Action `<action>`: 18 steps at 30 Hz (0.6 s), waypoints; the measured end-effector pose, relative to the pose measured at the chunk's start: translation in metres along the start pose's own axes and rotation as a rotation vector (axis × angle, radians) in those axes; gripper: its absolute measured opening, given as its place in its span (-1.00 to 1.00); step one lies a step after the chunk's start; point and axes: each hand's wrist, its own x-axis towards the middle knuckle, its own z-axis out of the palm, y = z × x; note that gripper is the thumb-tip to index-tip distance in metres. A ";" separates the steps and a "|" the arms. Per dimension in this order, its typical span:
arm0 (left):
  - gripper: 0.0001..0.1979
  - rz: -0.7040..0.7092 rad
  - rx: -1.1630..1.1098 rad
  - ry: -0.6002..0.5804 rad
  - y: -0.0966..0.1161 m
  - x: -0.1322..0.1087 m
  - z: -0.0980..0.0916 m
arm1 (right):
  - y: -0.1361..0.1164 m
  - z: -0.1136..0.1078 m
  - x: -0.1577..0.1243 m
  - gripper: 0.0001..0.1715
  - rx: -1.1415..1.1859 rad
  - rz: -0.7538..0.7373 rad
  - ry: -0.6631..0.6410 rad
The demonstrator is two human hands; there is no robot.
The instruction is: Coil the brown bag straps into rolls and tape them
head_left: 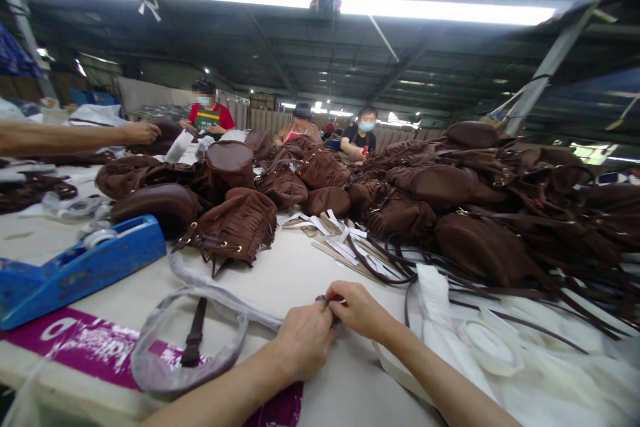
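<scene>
My left hand (306,339) is closed around the end of a plastic-wrapped strap (250,310). The strap's grey, clear-wrapped length loops leftward over the table and reaches towards a brown fringed bag (235,223). My right hand (359,308) meets the left one, thumb and fingers pinched at a small dark piece (329,301) that sticks out of the left fist. Most of that piece is hidden by my fingers. Beside the loop lies a dark strap with a buckle (193,340), running from under the bag.
A blue tape dispenser (100,267) stands at the left. Brown bags (430,187) are heaped across the table, with paper strips (345,240) before them. White wrapping and a tape roll (493,347) lie right. Another person's arm (75,137) reaches in from the left; several co-workers are behind.
</scene>
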 end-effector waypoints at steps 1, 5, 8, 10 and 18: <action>-0.73 -0.002 0.010 -0.006 0.001 0.000 0.000 | 0.000 -0.001 0.002 -0.83 0.008 0.013 -0.006; -0.71 -0.005 0.046 -0.023 0.007 0.001 0.004 | -0.002 -0.001 0.014 -0.91 -0.020 0.064 0.004; -0.70 0.022 0.052 -0.015 0.005 0.001 0.008 | -0.003 0.002 0.024 -0.77 -0.068 0.045 -0.010; -0.69 0.058 0.012 -0.007 -0.003 -0.001 0.009 | -0.002 0.003 0.027 -0.75 -0.103 0.009 -0.034; -0.73 -0.035 -0.227 0.121 -0.051 -0.006 0.005 | 0.006 0.000 0.012 -0.72 -0.197 -0.331 -0.085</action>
